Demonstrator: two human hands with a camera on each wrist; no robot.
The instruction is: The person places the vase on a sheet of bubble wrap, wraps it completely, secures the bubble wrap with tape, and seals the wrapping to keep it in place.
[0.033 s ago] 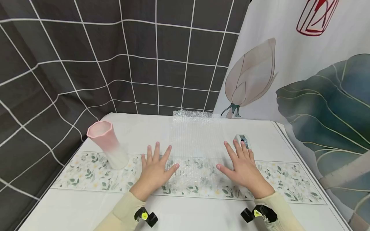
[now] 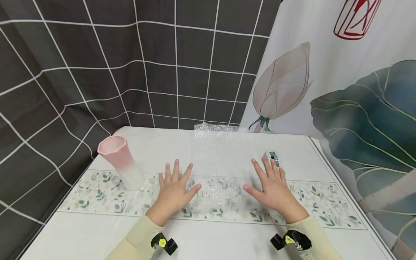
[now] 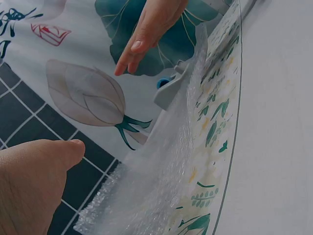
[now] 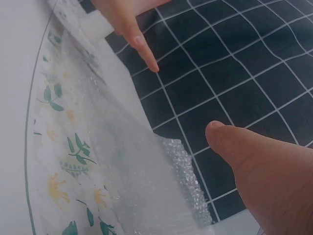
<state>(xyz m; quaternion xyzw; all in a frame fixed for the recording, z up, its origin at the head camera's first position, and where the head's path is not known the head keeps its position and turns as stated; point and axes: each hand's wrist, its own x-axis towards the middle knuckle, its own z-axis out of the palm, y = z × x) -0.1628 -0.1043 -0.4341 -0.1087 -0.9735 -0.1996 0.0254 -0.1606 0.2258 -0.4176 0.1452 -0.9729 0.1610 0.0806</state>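
Observation:
A clear sheet of bubble wrap (image 2: 221,155) lies flat in the middle of the table, its far end at the back edge. My left hand (image 2: 173,193) has its fingers spread just left of the sheet and holds nothing. On the sheet's other side, my right hand (image 2: 274,189) is spread too, with nothing in it. Beyond the right fingertips sits a small grey tape dispenser (image 3: 171,90), partly hidden by them in the head view. Left of my left hand stands a vase (image 2: 121,162), pink at the top and white below.
A floral strip (image 2: 325,204) runs across the white table (image 2: 214,240). Behind it hangs a dark grid-patterned curtain (image 2: 156,47), and at the right a white curtain (image 2: 292,133) with plant prints. Each wrist wears a small black camera.

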